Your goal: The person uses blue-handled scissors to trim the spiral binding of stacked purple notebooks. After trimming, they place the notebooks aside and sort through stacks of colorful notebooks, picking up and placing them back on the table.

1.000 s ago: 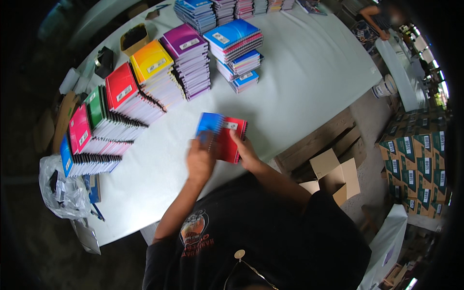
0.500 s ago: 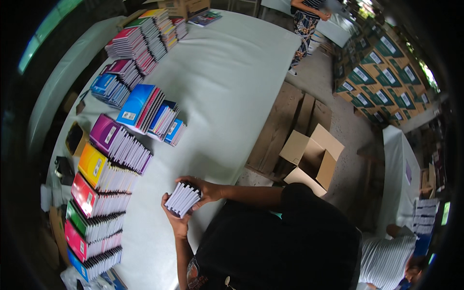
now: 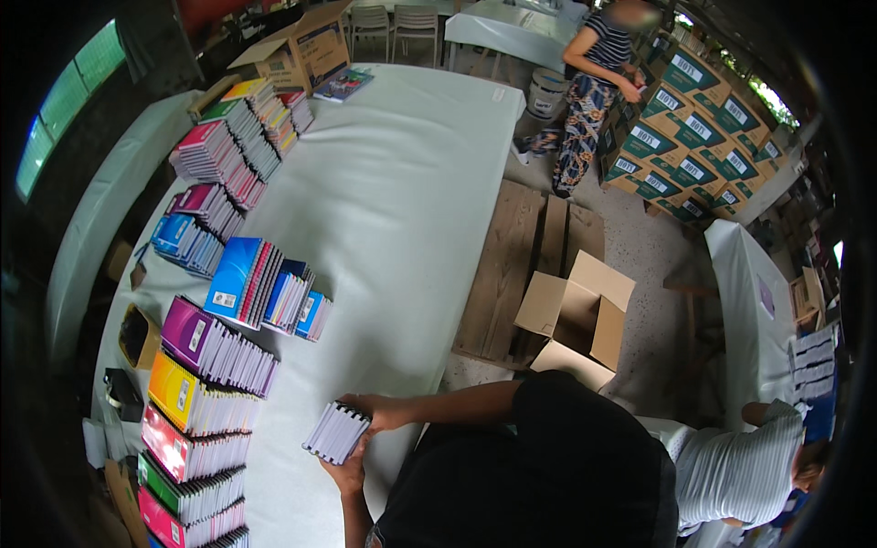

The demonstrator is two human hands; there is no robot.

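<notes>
A small stack of spiral notebooks (image 3: 336, 432) is held just above the white table (image 3: 411, 183), near its front edge, page edges and black spirals facing up. My right hand (image 3: 373, 410) grips the stack's upper right corner. From below, my left hand (image 3: 345, 472) holds its lower end. Rows of colourful notebook stacks run along the table's left side: blue (image 3: 239, 279), purple (image 3: 196, 333), yellow (image 3: 178, 393) and red (image 3: 169, 447).
An open cardboard box (image 3: 575, 315) stands on the floor by a wooden pallet (image 3: 507, 265). A person (image 3: 594, 82) stands by stacked cartons (image 3: 685, 137) at the back right. Another person in a striped shirt (image 3: 749, 466) is at the lower right.
A second ago both hands held blue and red notebooks flat over the table. Now they hold the stack with its page edges up, and the view has swung along the table.
</notes>
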